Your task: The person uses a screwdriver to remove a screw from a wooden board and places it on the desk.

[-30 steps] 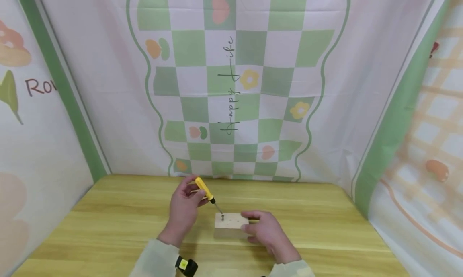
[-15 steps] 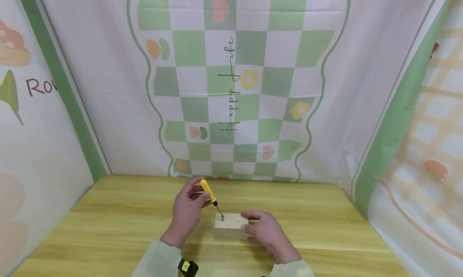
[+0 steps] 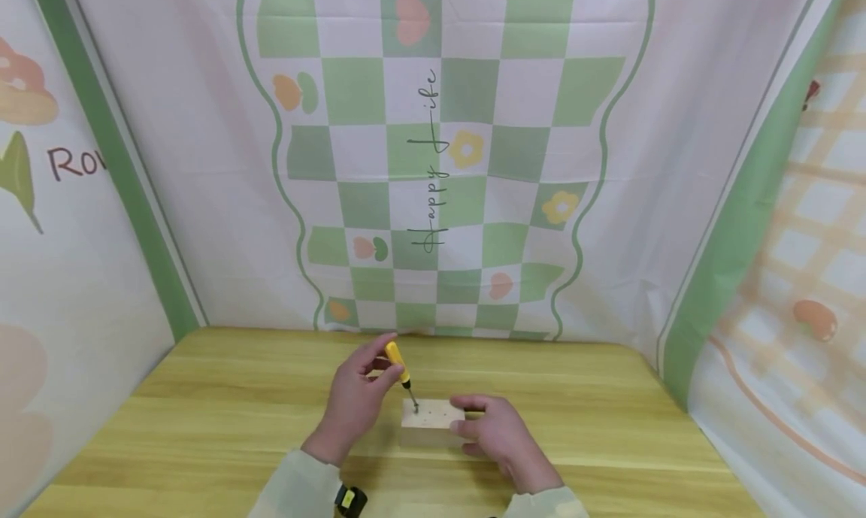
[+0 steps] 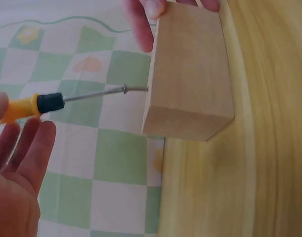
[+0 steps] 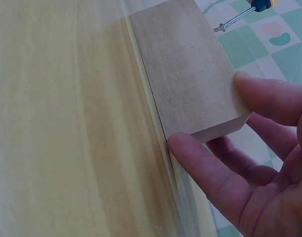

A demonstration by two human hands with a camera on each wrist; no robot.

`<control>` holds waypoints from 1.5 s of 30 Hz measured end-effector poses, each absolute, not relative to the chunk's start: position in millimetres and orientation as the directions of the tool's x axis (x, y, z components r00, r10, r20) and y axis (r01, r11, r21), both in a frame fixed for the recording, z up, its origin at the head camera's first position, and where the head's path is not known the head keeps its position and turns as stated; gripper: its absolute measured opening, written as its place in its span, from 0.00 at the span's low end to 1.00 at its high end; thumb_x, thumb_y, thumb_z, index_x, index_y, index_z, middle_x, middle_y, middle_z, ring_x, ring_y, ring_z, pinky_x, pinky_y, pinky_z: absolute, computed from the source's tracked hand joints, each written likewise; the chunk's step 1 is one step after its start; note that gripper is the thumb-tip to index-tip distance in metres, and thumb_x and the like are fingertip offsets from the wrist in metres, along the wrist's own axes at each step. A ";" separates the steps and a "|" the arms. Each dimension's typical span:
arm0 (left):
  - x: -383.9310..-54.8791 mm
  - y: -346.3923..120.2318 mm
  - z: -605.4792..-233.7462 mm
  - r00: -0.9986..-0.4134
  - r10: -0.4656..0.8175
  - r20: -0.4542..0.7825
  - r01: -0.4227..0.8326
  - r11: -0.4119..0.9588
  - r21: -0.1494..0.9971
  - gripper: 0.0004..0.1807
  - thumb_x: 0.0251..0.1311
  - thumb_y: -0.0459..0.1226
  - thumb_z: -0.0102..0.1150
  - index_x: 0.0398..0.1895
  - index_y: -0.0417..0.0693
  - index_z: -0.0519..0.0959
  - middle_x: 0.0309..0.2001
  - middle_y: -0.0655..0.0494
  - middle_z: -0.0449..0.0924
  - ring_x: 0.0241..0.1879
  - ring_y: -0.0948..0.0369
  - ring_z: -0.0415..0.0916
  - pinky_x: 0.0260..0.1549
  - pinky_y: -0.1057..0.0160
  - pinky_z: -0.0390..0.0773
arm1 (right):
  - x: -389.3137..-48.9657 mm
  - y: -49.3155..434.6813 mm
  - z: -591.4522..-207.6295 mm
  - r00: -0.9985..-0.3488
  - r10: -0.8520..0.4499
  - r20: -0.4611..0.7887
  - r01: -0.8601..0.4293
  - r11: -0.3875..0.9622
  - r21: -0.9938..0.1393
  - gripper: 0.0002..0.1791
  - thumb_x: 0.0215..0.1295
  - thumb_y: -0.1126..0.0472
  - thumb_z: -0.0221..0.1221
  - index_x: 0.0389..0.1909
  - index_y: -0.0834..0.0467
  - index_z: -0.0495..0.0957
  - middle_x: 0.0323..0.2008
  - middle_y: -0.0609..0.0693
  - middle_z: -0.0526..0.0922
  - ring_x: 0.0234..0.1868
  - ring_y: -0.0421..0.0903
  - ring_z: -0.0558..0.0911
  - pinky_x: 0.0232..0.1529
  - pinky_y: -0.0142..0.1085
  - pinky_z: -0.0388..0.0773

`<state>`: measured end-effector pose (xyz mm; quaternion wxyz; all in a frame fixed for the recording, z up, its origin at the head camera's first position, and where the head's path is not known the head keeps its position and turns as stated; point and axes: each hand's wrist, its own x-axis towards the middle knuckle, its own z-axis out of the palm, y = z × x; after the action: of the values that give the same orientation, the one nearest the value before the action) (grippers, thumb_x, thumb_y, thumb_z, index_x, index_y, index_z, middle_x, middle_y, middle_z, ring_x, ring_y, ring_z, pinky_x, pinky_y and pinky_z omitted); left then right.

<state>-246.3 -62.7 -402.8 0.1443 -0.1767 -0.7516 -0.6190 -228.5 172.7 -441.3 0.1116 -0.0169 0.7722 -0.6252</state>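
My left hand (image 3: 356,395) pinches the yellow handle of a screwdriver (image 3: 399,363) between thumb and fingers. Its metal shaft slants down to the head of a screw (image 4: 136,89), which sticks up out of a pale wooden block (image 3: 433,420) near the block's left end. Much of the screw's threaded length shows above the wood in the left wrist view. Several small dark holes dot the block's top face. With thumb and fingers, my right hand (image 3: 497,431) grips the block's right end as it sits on the table.
The wood-grain table (image 3: 243,413) stretches out around the block on all sides. Behind it hangs a green-and-white checked curtain (image 3: 440,149), with more printed cloth at left and right. A dark band with a yellow-green patch (image 3: 348,499) circles the left wrist.
My left hand and the screwdriver handle have shifted to the right, so the screwdriver stands more upright, its tip staying at the screw. My right hand and the block have stayed put.
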 end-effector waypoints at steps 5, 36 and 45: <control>-249.2 -66.7 -399.6 -0.878 0.163 0.449 0.466 0.086 0.880 0.17 0.62 0.39 0.58 0.55 0.60 0.75 0.48 0.54 0.78 0.45 0.59 0.77 0.41 0.61 0.79 | -228.5 172.9 -441.9 -0.975 -0.168 -0.144 0.106 0.216 -0.971 0.23 0.55 0.65 0.65 0.54 0.60 0.76 0.58 0.59 0.71 0.45 0.51 0.77 0.37 0.45 0.80; -245.3 -33.8 -394.6 -0.762 -0.053 0.645 0.593 0.343 0.729 0.18 0.54 0.29 0.64 0.46 0.57 0.81 0.32 0.61 0.75 0.28 0.63 0.72 0.24 0.66 0.77 | -227.4 170.1 -439.4 -0.978 -0.144 -0.151 0.114 0.240 -0.964 0.23 0.53 0.60 0.68 0.52 0.60 0.78 0.56 0.58 0.73 0.45 0.50 0.78 0.36 0.45 0.80; -238.9 -22.2 -397.1 -0.723 -0.211 0.658 0.532 0.437 0.725 0.20 0.54 0.29 0.64 0.51 0.55 0.79 0.30 0.59 0.72 0.27 0.65 0.69 0.23 0.66 0.75 | -227.8 170.6 -440.3 -0.981 -0.148 -0.126 0.092 0.213 -0.973 0.25 0.51 0.63 0.68 0.53 0.61 0.77 0.57 0.63 0.70 0.44 0.51 0.79 0.36 0.45 0.81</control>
<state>-238.9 -22.2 -397.1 0.3572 -0.1045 -0.7687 -0.5202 -227.8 170.6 -440.3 0.0960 -0.0181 0.7729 -0.6269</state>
